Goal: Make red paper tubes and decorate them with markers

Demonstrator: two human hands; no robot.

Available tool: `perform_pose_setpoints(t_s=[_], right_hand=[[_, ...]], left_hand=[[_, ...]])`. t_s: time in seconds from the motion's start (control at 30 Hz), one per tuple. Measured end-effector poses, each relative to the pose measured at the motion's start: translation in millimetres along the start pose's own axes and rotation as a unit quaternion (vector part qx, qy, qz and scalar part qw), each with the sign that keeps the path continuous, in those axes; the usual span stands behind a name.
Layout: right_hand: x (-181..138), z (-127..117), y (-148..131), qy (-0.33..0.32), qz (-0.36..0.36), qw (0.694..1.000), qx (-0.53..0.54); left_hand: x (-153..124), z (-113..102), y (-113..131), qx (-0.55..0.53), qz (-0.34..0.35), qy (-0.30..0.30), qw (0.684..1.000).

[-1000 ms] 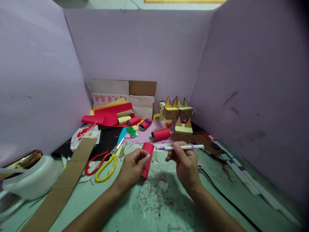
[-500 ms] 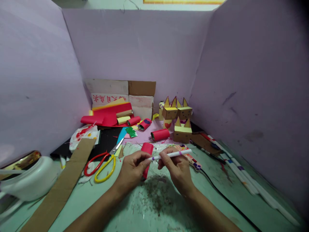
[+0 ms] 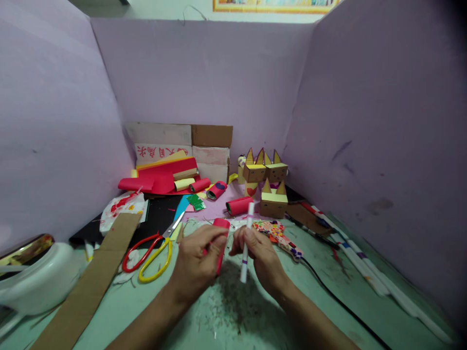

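Observation:
My right hand [image 3: 260, 250] grips a white marker pen [image 3: 245, 262] with purple bands between thumb and fingers. The pen stands nearly upright, its lower end pointing down toward the table. To its left, my left hand [image 3: 199, 257] is closed, thumb pressed against the fingers; whatever may be inside is hidden. Behind the left hand's fingertips lies a red paper-covered tube [image 3: 221, 223], partly covered by that hand. A glue gun [image 3: 280, 234] with a flowery patterned cover rests just beyond my right hand. Scissors [image 3: 166, 238] with one red and one yellow handle lie open to the left.
Cat-eared cardboard boxes [image 3: 274, 206] stand at the back, near a red tube [image 3: 239, 206]. Red paper [image 3: 164, 175] is piled before a cardboard box [image 3: 211, 158]. A cardboard strip [image 3: 91, 277] and white pot [image 3: 40, 282] sit left; more markers [image 3: 359, 262] and a black cable [image 3: 339, 301] right.
The marker has swung from nearly level to nearly upright in my right hand. My left fingers have come off its end. The view has shifted slightly.

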State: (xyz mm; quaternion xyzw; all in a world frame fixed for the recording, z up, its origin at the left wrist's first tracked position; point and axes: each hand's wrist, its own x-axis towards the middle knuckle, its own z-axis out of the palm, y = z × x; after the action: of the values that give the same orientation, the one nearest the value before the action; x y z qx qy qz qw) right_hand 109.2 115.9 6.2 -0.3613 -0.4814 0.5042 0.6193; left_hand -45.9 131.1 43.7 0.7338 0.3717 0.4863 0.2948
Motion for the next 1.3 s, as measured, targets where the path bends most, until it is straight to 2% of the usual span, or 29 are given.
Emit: perform_pose_setpoints(t_s=[0.07,0.17,0.27,0.37,0.43,0.5,0.57,0.63,0.7,0.8,0.9,0.97,1.07,1.17,1.3], right_hand=[[1,-1,-5,-0.112,0.101,0.988,0.036],[-1,-2,-9,-0.255,0.229,0.934,0.102],[-3,-3,-10,-0.323,0.285,0.89,0.151],[-5,-4,-9,-0.344,0.317,0.865,0.182],[-7,-4,-9,-0.337,0.301,0.877,0.165],[-11,-2,-13,-0.326,0.25,0.906,0.098],[-15,-2,-20,-0.325,0.187,0.927,-0.019],[-19,-4,-26,-0.327,0.145,0.925,-0.13],[-21,-7,-28,-0.316,0.136,0.922,-0.176],[-20,-10,-23,-0.273,0.144,0.936,-0.167],[-16,-9,-15,-0.239,0.159,0.943,-0.168],[-14,-8,-13,-0.217,0.165,0.946,-0.174],[-11,-8,-14,-0.163,0.188,0.954,-0.168],[-9,-11,-15,-0.077,0.201,0.969,-0.124],[-9,-17,-16,-0.017,0.107,0.992,-0.062]], left_hand=[[7,-8,-2,-0.025,-0.033,0.028,0.999],[13,-19,-8,-0.074,-0.092,-0.034,0.992],[15,-26,-12,-0.079,-0.056,-0.102,0.99],[12,-27,-10,-0.063,-0.001,-0.151,0.987],[9,-25,-9,-0.039,0.008,-0.146,0.988],[8,-23,-9,-0.013,0.006,-0.116,0.993],[11,-27,-13,0.002,-0.03,-0.045,0.999],[19,-37,-21,0.01,-0.094,0.049,0.994],[28,-50,-33,0.019,-0.131,0.089,0.987],[36,-61,-52,0.06,-0.189,0.046,0.979],[34,-57,-65,0.119,-0.218,-0.039,0.968],[30,-50,-68,0.154,-0.221,-0.073,0.96],[25,-37,-61,0.199,-0.215,-0.072,0.953],[19,-18,-45,0.243,-0.221,-0.071,0.942],[11,9,-31,0.362,-0.243,-0.133,0.89]])
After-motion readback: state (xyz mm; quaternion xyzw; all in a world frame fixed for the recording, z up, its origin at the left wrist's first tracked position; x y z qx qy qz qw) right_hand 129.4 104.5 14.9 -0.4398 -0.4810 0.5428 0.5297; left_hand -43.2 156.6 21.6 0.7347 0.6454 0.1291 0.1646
